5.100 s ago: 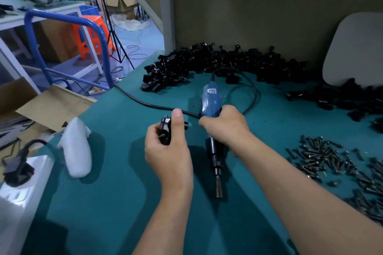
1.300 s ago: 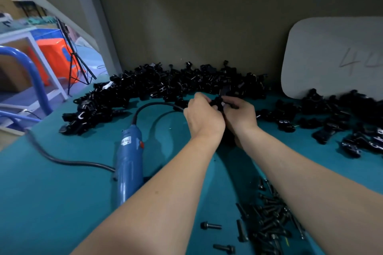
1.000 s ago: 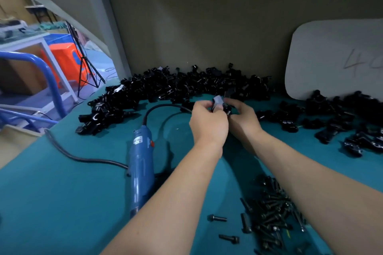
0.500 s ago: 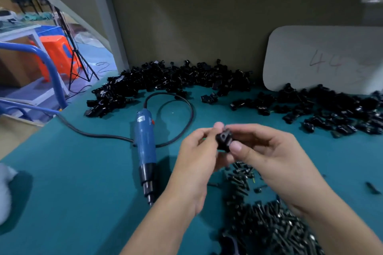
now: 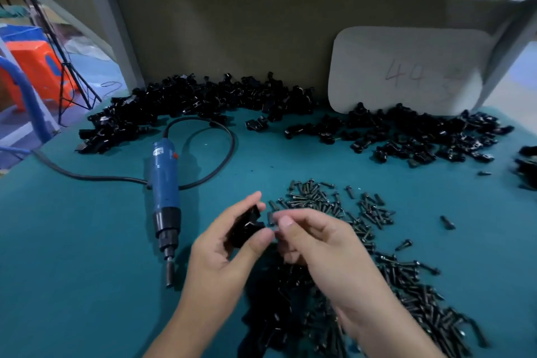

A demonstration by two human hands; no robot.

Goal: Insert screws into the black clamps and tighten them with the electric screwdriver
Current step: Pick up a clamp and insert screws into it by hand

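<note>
**Clamp in hand, screw to follow**

A person's left hand (image 5: 229, 253) grips one black clamp (image 5: 245, 225) between thumb and curled fingers, holding it up over the green table (image 5: 87, 270). The right hand (image 5: 316, 244) meets it at the fingertips. Its thumb & forefinger are drawn into a pinch w/ the other fingers curled, but blur hides whether a screw sits between them. Loose screws (image 5: 328, 200) lie scattered beneath the hands & off to the right. The electric screwdriver (image 5: 164, 180) lies on the table left of the hands, bit toward the person. Its cable (image 5: 229, 142) loops back near the clamp heap (image 5: 197, 99) by the wall.

The step in hand looks like seating a screw in the clamp's hole. Risks from here:
- A small screw could slip from the fingertips & get lost among the others below.
- A screw started crooked may cross-thread once the driver spins.
- Reaching left for the tool could tip an unseated screw out.
- The looped cable may drag on pickup.
</note>
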